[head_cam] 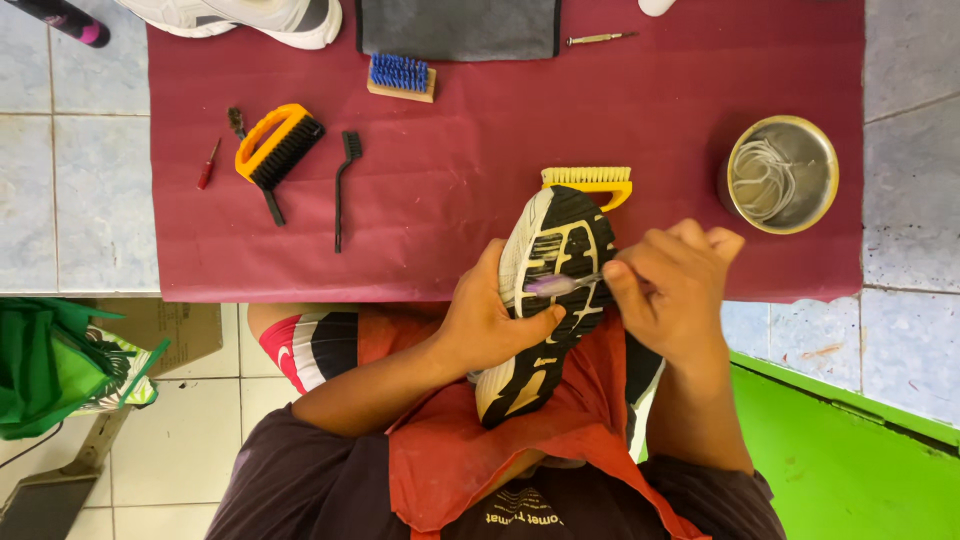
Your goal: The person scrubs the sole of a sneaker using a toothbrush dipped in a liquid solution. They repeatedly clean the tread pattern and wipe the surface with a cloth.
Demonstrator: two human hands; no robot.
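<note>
Shoe, a black-and-white trainer, is held sole-up over the lap at the near edge of a maroon mat, its toe pointing away from the body. The left hand is wrapped around the shoe's side at mid-length, thumb pressed on the tread, fingers hidden behind the upper. The right hand is closed on a small toothbrush, pinched between thumb and fingertips, with the bristle end laid across the tread just beside the left thumb.

The trainer is judged to be light, with a stiff rubber sole and a softer, yielding upper; the grooved tread gives a sure hold, and the waist of the shoe, where it is now clasped, looks the steadiest place to take it. If the tread is wet it could turn slippery, though that cannot be told from this view.

Just beyond the toe a yellow brush lies on the mat. Further out from the left hand are an orange-handled brush, a slim black brush, a blue-bristled wooden brush and a dark folded cloth. Well out from the right hand a metal bowl holding white laces rests at the mat's corner. A second white trainer lies at the far edge. A red apron covers the lap beneath the held shoe.
</note>
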